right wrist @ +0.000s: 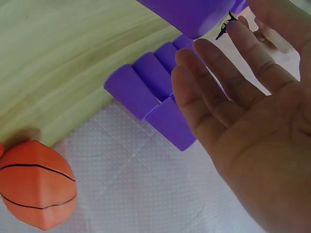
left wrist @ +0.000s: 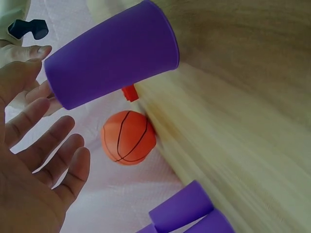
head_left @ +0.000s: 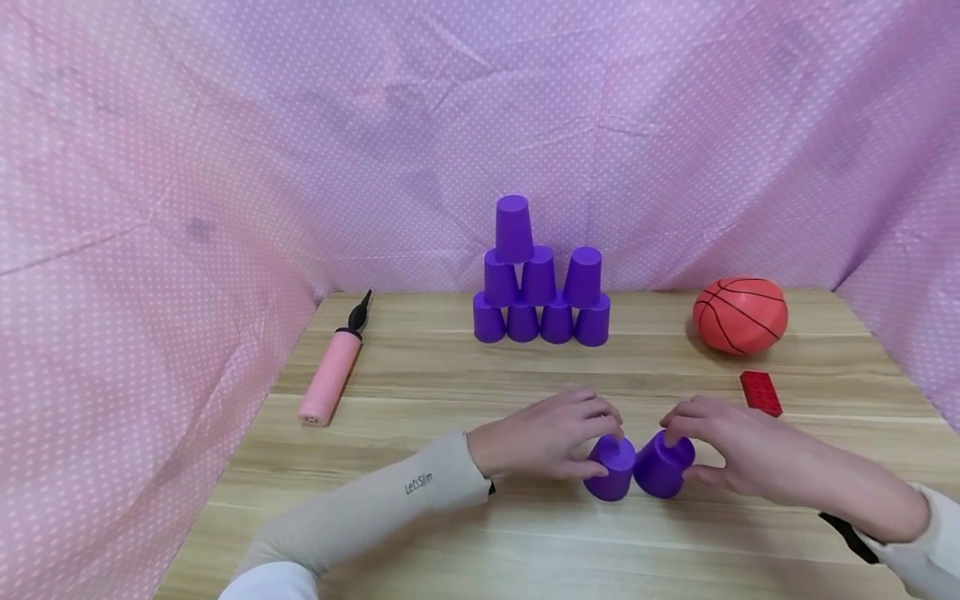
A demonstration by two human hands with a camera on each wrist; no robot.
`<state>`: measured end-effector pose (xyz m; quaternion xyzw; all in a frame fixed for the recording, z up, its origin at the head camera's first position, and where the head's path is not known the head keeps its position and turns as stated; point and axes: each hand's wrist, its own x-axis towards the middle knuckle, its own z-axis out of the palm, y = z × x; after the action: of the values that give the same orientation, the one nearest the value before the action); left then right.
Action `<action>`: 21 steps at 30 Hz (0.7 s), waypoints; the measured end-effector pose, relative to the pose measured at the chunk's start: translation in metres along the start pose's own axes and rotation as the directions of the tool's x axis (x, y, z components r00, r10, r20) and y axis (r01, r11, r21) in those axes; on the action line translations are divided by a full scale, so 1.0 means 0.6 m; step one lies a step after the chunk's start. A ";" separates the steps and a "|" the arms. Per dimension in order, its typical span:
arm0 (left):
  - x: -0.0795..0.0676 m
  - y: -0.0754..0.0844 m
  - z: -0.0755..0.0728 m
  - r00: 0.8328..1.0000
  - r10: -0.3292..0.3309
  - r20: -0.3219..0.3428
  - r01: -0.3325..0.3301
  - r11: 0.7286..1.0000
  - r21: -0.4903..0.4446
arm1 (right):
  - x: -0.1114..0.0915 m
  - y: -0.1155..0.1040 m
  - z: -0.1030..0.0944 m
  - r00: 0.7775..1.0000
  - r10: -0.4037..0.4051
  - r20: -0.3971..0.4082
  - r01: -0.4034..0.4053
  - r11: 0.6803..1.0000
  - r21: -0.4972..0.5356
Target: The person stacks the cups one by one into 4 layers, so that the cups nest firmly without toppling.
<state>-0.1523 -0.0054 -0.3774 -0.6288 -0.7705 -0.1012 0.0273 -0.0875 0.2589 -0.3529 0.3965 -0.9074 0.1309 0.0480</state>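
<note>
Two purple plastic cups stand bottom up and side by side near the front of the table. My left hand (head_left: 551,435) is at the left cup (head_left: 611,482), thumb in front of it and fingers by its upturned base. In the left wrist view the fingers spread loosely beside a cup (left wrist: 116,53). At the right cup (head_left: 660,473), my right hand (head_left: 757,450) has its fingertips by the base and its thumb at the right side. The right wrist view shows loosely extended fingers below a cup (right wrist: 189,12); the thumb's tip is hidden there.
Several more purple cups form a stepped pyramid (head_left: 538,279) at the back. A pink hand pump (head_left: 332,375) lies at the left. Toward the right are an orange-red, partly deflated basketball (head_left: 741,317) and a red toy brick (head_left: 761,393). Dotted pink cloth (head_left: 420,142) hangs behind the table.
</note>
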 end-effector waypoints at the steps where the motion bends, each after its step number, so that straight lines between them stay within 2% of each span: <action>1: 0.001 0.001 0.002 1.000 0.002 0.002 -0.002 1.000 0.000 | -0.002 0.001 0.002 1.000 0.000 -0.004 0.000 1.000 0.006; 16: 0.004 0.003 0.017 1.000 -0.001 0.020 0.002 0.999 -0.037 | -0.009 0.005 0.013 0.999 -0.007 -0.052 0.009 0.999 0.040; 21: 0.004 0.001 0.019 1.000 0.007 0.008 -0.007 0.999 -0.044 | -0.009 0.005 0.013 0.999 0.029 -0.021 -0.028 0.998 0.056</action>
<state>-0.1512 -0.0007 -0.3883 -0.6325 -0.7659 -0.1153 0.0105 -0.0859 0.2628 -0.3623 0.3834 -0.9083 0.1609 0.0451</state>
